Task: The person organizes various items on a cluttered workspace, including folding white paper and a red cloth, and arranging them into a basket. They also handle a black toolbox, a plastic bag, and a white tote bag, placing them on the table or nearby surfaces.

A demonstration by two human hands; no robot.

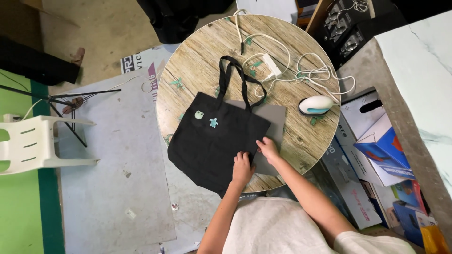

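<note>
Left hand: the left hand (pixel 242 165) lies palm down on the lower right part of the black tote bag (pixel 214 138); fingers spread flat and pointing away from the body, gripping nothing; forearm reaches up from the bottom edge of the view
Right hand: the right hand (pixel 268 148) rests at the bag's right edge, where the cloth meets the grey mat (pixel 275 127); fingers bent down onto the fabric; whether they pinch the edge cannot be told
Tote bag: lies flat on the round wooden table (pixel 202 61), its lower corner hanging past the table's near rim; two long handles (pixel 233 77) stretch away from the person; two small pale green patches (pixel 206 118) sit on its upper left face; whether anything is inside does not show
Grey mat: partly under the bag, showing along its right side
Table top: a small white and blue iron (pixel 315 105) stands right of the mat; its white cable (pixel 301 70) loops across the far side
Boxes: cardboard boxes (pixel 376 146) stand on the floor right of the table; contents hidden
Floor left: a white plastic chair (pixel 33 141)
</note>
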